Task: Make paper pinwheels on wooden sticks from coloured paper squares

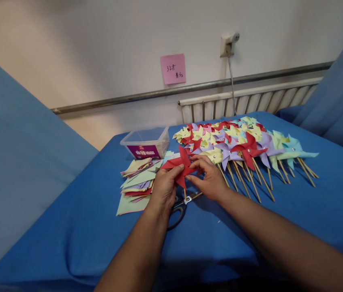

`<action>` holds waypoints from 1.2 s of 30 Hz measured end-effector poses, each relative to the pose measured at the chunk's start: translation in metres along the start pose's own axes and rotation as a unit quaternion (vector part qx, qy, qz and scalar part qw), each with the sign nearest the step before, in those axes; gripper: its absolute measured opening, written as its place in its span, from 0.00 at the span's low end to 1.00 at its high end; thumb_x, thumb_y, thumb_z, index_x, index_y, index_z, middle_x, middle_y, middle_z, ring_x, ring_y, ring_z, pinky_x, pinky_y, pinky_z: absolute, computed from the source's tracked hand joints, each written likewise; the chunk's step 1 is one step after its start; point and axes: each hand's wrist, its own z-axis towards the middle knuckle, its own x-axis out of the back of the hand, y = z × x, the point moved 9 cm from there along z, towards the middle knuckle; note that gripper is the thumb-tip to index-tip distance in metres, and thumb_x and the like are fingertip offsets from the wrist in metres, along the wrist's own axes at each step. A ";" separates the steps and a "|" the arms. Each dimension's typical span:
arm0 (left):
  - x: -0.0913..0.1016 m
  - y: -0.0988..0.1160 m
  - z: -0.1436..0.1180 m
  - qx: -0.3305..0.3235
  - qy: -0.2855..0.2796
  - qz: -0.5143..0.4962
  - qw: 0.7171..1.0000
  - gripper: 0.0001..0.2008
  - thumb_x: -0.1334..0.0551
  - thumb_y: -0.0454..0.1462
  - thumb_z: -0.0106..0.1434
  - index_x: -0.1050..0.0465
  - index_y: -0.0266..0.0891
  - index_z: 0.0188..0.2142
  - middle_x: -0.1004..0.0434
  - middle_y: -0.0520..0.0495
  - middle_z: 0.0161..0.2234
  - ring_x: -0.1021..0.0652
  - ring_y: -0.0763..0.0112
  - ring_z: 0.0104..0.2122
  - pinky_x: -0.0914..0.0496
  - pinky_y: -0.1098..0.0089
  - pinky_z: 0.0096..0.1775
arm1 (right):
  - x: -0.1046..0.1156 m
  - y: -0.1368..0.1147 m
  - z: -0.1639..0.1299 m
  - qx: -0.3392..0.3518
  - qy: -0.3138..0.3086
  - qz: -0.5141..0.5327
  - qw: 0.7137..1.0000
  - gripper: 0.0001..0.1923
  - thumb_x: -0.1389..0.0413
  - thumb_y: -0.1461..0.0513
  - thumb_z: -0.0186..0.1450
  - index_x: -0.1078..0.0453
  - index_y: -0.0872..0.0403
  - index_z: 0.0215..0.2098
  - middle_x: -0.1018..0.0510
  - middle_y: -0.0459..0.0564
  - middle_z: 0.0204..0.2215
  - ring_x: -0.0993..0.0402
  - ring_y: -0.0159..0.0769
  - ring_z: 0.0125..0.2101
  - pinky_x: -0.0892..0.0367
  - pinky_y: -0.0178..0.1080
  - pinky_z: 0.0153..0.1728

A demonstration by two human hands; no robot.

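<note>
Left hand point(164, 187) and right hand point(210, 178) pinching red pinwheel point(180, 164); scissors point(181, 205) beneath; bare blue tabletop point(77, 227) near-left.

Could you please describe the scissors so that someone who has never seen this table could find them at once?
On the blue table, look just below the two hands holding a red pinwheel. The scissors lie flat there, partly under the left hand. They are the only metal tool, with dark handles.
</note>
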 end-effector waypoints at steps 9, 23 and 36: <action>-0.001 -0.005 0.000 0.027 -0.010 -0.006 1.000 0.13 0.28 0.31 0.45 0.22 0.32 0.33 0.19 0.46 0.28 0.23 0.73 0.25 0.30 0.73 0.32 | 0.003 -0.002 0.001 0.025 0.010 -0.014 1.000 0.05 0.38 0.64 0.58 0.29 0.50 0.32 0.28 0.52 0.47 0.29 0.39 0.49 0.33 0.45 0.49; -0.002 -0.016 -0.001 0.088 -0.023 -0.050 0.995 0.12 0.30 0.27 0.46 0.22 0.32 0.33 0.19 0.46 0.29 0.22 0.73 0.27 0.28 0.75 0.32 | 0.011 -0.015 0.004 0.085 -0.007 -0.010 0.996 0.07 0.37 0.63 0.58 0.29 0.50 0.35 0.28 0.51 0.48 0.30 0.41 0.51 0.35 0.47 0.53; -0.006 -0.021 -0.004 0.116 -0.034 -0.069 0.990 0.13 0.30 0.27 0.48 0.21 0.34 0.36 0.18 0.45 0.31 0.22 0.72 0.26 0.27 0.73 0.32 | 0.017 -0.006 0.006 0.046 0.040 -0.001 0.998 0.07 0.36 0.58 0.58 0.29 0.50 0.32 0.25 0.51 0.43 0.28 0.42 0.46 0.31 0.46 0.46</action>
